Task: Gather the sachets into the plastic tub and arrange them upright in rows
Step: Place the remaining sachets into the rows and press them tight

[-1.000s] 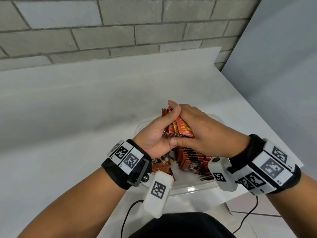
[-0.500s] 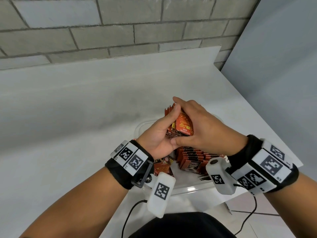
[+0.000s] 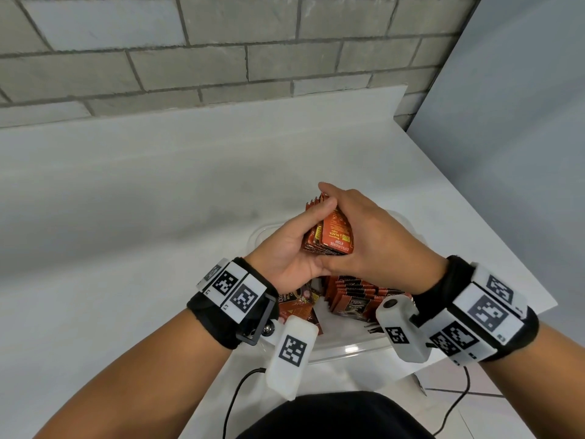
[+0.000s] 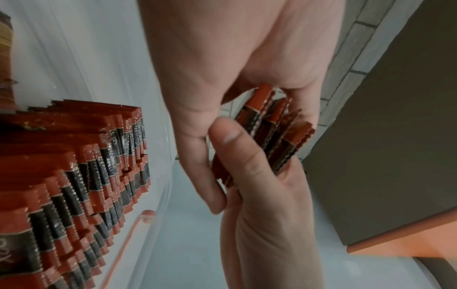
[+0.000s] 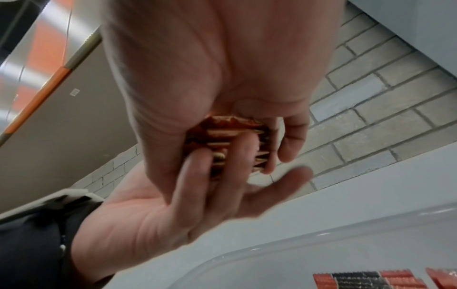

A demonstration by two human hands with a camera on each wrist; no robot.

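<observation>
Both hands hold one stack of orange-and-black sachets (image 3: 330,234) above the clear plastic tub (image 3: 345,346). My left hand (image 3: 292,248) cups the stack from the left, thumb on its top edge. My right hand (image 3: 373,239) wraps it from the right, fingers curled over the far side. The left wrist view shows the stack's (image 4: 274,133) serrated ends between both hands. In the right wrist view the stack (image 5: 230,144) is mostly hidden by fingers. A row of sachets (image 3: 354,294) stands upright in the tub, with loose ones (image 3: 297,307) lying at its left.
The tub sits near the front edge of a white counter (image 3: 158,217) that ends at a grey brick wall (image 3: 221,52). A grey panel (image 3: 522,122) rises on the right. Black cables (image 3: 235,400) hang below the counter's front edge.
Both hands have squared up the stack: the sachets were fanned and tilted a second ago and now sit closer together, more upright. The hands stayed above the tub.
</observation>
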